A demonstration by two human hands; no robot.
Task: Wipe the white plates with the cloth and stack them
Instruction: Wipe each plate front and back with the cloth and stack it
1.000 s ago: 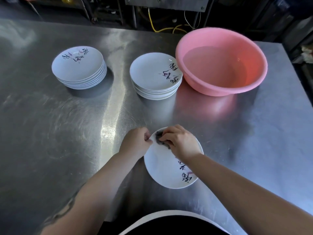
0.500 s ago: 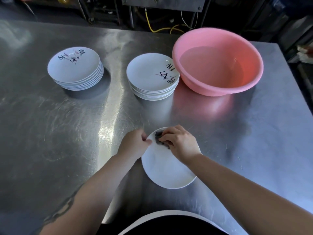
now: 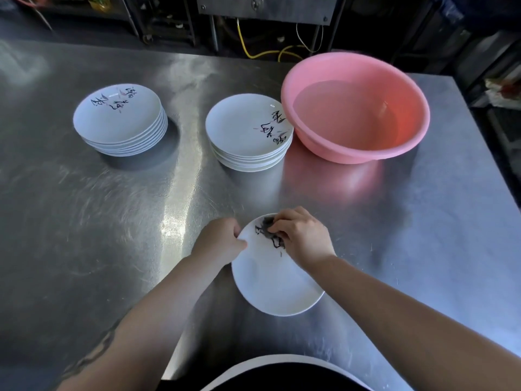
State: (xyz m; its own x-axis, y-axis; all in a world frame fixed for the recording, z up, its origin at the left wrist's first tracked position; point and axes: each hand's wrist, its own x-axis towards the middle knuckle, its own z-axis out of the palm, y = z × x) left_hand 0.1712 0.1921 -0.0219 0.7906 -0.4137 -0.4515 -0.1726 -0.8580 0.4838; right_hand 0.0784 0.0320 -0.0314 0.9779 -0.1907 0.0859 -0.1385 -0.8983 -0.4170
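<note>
While our left hand [image 3: 218,241] pinches the rim of the white plate [image 3: 275,280] near the table's [image 3: 84,221] front edge, our right hand [image 3: 303,239] presses what seems a dark cloth [image 3: 267,225] onto it with curled fingers.

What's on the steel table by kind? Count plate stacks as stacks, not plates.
Plate stacks: 2, left stack and middle stack
Single plate being wiped: 1
Pink basin: 1, holding water
Dark cloth: 1, under the right hand
Total: 5

The left hand holds the single plate's rim. Plates per stack are too close to count reliably.
</note>
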